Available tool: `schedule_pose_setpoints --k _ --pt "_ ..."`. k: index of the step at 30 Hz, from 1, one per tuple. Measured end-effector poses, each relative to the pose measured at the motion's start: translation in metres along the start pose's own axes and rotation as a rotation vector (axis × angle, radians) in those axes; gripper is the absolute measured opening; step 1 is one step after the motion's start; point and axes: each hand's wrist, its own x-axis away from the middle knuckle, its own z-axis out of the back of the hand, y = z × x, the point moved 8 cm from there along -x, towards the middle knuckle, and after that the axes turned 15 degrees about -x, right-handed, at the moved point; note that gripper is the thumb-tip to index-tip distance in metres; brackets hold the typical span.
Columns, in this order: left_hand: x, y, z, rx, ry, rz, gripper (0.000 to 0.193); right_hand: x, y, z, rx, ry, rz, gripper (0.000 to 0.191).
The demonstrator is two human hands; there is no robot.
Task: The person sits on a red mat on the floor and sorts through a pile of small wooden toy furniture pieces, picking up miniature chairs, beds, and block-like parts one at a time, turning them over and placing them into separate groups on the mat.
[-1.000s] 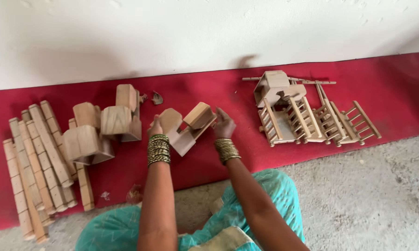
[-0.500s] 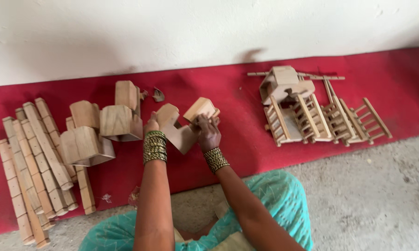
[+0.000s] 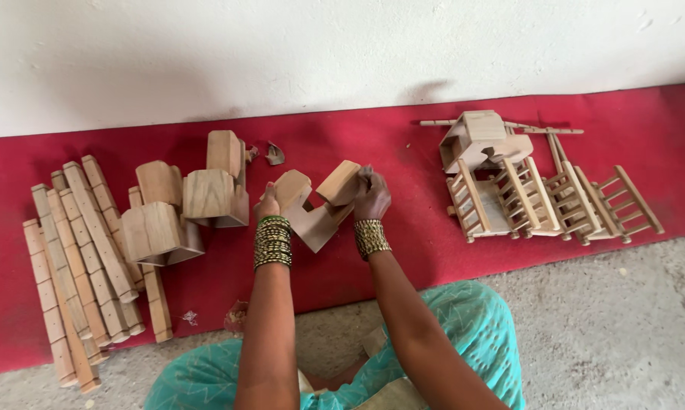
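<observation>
I hold a U-shaped wooden piece (image 3: 316, 220) over the red cloth (image 3: 373, 144), in the middle of the view. My left hand (image 3: 269, 203) grips its left arm, thumb side up. My right hand (image 3: 371, 195) closes on its right arm near the top. Both wrists carry stacks of green and gold bangles. The piece is tilted, with its open notch facing up and away from me.
Several similar curved wooden pieces (image 3: 183, 201) lie to the left, beside a pile of long notched wooden slats (image 3: 77, 258). Slatted wooden frames and a block (image 3: 532, 182) lie at the right. A white wall (image 3: 342, 45) runs behind; grey concrete floor (image 3: 608, 326) is near me.
My right hand slid left from the piece's outer right side onto the top of its right arm. The piece shifted slightly with both hands still on it.
</observation>
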Motion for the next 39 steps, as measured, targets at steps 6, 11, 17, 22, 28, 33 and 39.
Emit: schedule_pose_setpoints --k 6,11,17,22,28,33,39 --pt "0.006 0.000 -0.001 0.094 -0.020 0.050 0.069 0.036 -0.015 -0.020 -0.236 -0.391 0.111 0.006" --pt "0.007 -0.003 0.000 -0.011 -0.016 0.034 0.074 0.002 0.002 -0.006 -0.156 -0.301 0.035 0.009" --pt "0.003 -0.006 -0.001 -0.007 0.007 0.033 0.077 0.016 0.017 -0.013 -0.083 -0.216 -0.280 0.012" --pt "0.007 -0.002 -0.003 0.085 -0.048 0.016 0.075 0.032 -0.027 -0.010 -0.184 -0.312 0.119 0.010" --pt "0.013 0.000 0.004 0.011 0.031 0.004 0.080 -0.006 -0.003 0.002 -0.199 -0.160 -0.051 0.012" --pt "0.021 0.004 0.005 0.062 0.103 -0.023 0.082 0.020 -0.024 -0.013 -0.305 -0.315 0.050 0.004" --pt "0.052 -0.012 -0.005 -0.008 0.070 -0.181 0.087 0.021 -0.019 0.017 -0.161 -0.442 -0.021 0.007"
